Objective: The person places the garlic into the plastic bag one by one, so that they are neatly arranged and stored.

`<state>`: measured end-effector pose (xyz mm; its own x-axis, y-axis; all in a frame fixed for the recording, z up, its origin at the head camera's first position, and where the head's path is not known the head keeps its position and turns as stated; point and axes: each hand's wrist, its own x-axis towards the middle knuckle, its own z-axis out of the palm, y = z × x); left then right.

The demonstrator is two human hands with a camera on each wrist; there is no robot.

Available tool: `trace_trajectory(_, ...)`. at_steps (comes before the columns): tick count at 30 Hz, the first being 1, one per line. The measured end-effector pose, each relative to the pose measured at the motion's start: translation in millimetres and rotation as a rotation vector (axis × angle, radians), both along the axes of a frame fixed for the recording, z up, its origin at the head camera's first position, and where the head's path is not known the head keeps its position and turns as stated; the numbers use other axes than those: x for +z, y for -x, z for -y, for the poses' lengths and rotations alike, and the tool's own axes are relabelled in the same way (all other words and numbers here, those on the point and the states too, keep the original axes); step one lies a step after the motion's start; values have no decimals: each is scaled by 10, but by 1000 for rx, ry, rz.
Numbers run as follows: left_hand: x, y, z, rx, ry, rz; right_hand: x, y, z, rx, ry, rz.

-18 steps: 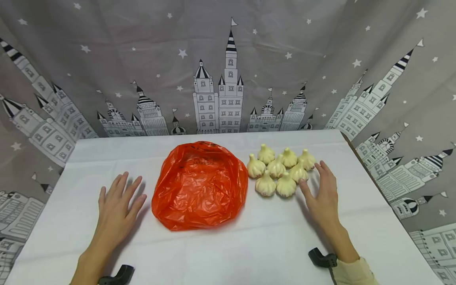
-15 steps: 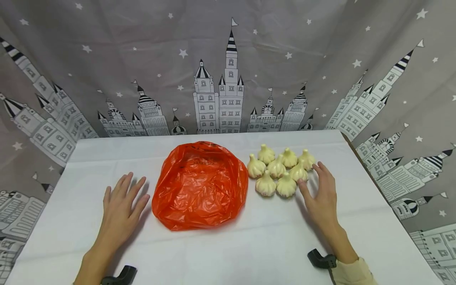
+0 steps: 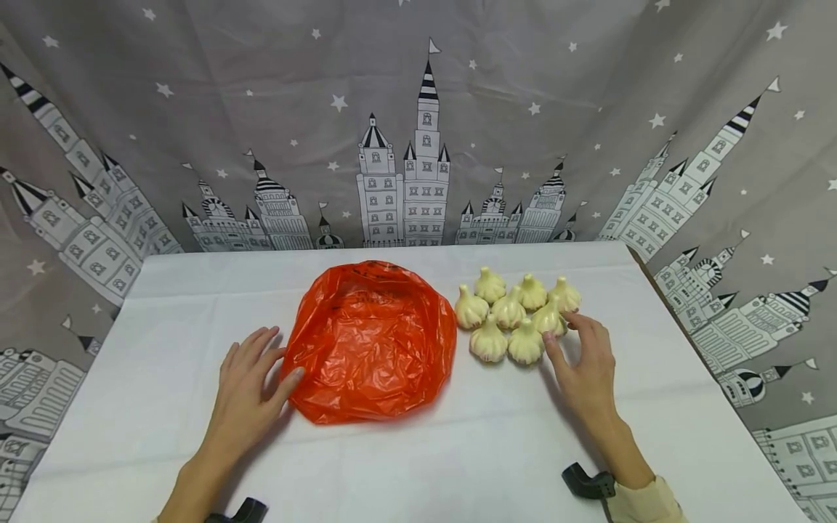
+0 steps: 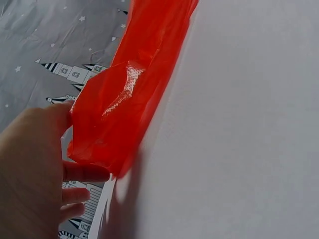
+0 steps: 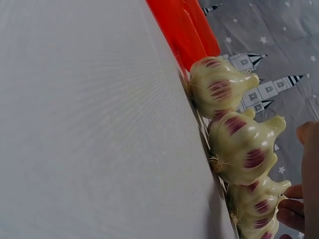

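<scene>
An orange-red plastic bag lies with its mouth spread on the white table. At its left rim is my left hand, the thumb over the edge and the other fingers loosely extended; the left wrist view has the bag between thumb and index finger, not pinched. Several pale garlic bulbs with purple streaks cluster right of the bag. My right hand is at the cluster's right side, thumb and index finger apart beside the rightmost front garlic bulb. Whether they touch it is unclear.
A white cloth covers the table, whose right edge shows. Behind and around it hangs a grey curtain printed with castles and stars. Each wrist wears a black camera mount.
My left hand has moved right, from bare cloth to the bag's left rim. My right hand has shifted slightly left, its thumb and index finger nearer the garlic bulb.
</scene>
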<state>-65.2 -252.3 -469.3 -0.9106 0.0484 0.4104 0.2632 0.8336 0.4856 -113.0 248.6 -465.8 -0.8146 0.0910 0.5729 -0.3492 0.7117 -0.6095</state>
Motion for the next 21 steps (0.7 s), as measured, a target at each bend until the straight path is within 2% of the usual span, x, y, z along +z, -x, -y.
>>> trace_trajectory(12,-66,180,114,-36,-111,-53,4,84,150,-22,-21,-71)
trace_trajectory(21,-102,327,198,-59,-195,-31,85,227,348,17,-14,-93)
